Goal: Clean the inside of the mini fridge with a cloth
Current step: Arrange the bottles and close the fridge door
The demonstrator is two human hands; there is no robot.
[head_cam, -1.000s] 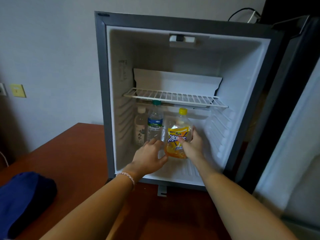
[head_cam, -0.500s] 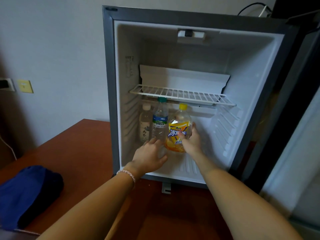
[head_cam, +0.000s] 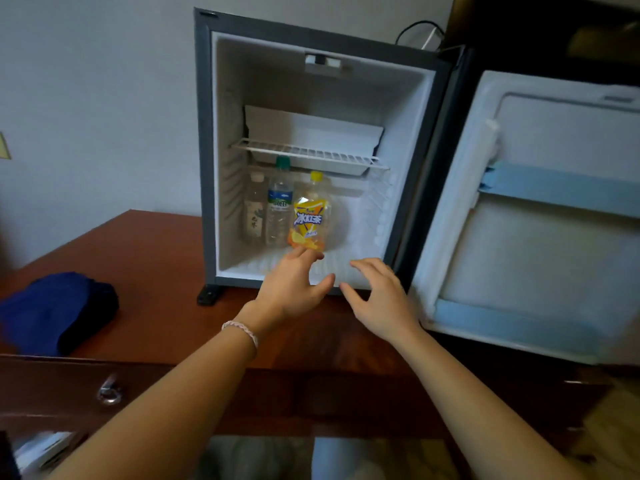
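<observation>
Hovering just outside the open grey mini fridge w/ white plastic interior (head_cam: 408,109), both hands are empty: left hand (head_cam: 294,289) w/ fingers spread and relaxed, grip released, fingertips near the base of the yellow-labelled iced tea bottle (head_cam: 310,216) but not clearly touching it; right hand (head_cam: 381,299) likewise loose, nothing held, at the front lip of the fridge floor. Left wrist wears a pale braided bracelet (head_cam: 242,332).

Inside, 3 bottles stand on the lower floor under the white wire shelf (head_cam: 311,155): a pale tea bottle w/ white cap (head_cam: 254,213) at left, a clear water bottle w/ green cap (head_cam: 278,206) beside it, the yellow one at right. The dark blue folded cloth (head_cam: 55,310) lies on the reddish-brown wooden desk (head_cam: 149,258), well apart from the fridge, to the left. White-lined door (head_cam: 540,216) is swung fully open at right.

Judging by this, wiping hasn't begun; step in hand looks like clearing the contents. To do it well: take bottles out one at a time by the body, not the cap, set them upright on the desk away from the cloth, then lift out the wire shelf so walls and ribbed floor can be reached. The tall bottles sit close under the shelf, so tilt each slightly on the way out.
</observation>
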